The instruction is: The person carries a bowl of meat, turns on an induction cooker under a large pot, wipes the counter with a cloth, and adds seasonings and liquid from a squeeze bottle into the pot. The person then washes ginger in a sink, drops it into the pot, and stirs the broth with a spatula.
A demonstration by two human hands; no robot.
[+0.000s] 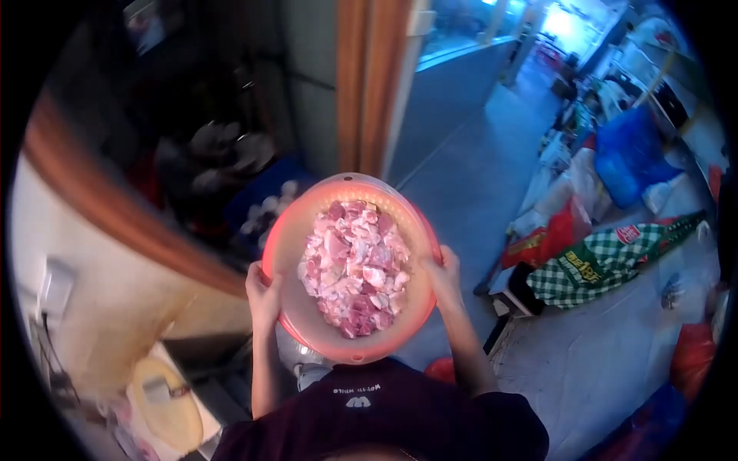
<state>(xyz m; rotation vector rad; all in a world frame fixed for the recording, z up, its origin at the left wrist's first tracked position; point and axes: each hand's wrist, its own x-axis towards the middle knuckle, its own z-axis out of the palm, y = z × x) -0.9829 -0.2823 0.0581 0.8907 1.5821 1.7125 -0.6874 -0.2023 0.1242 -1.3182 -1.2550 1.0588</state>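
A round red-pink basin (pixel 296 323) is held up in front of my chest. Chunks of raw pinkish meat (pixel 357 265) lie piled in its middle. My left hand (pixel 264 296) grips the rim on the left side, thumb over the edge. On the opposite side my right hand (pixel 443 278) grips the rim, its thumb also on top. The fingers under the basin are hidden by it.
A wooden door frame (pixel 373 84) stands ahead, with a dark room on its left. Along the right lie bags, a blue bag (pixel 630 154) and a green checked bag (pixel 588 269). At lower left a cleaver (pixel 165 389) rests on an oval board (pixel 157 422).
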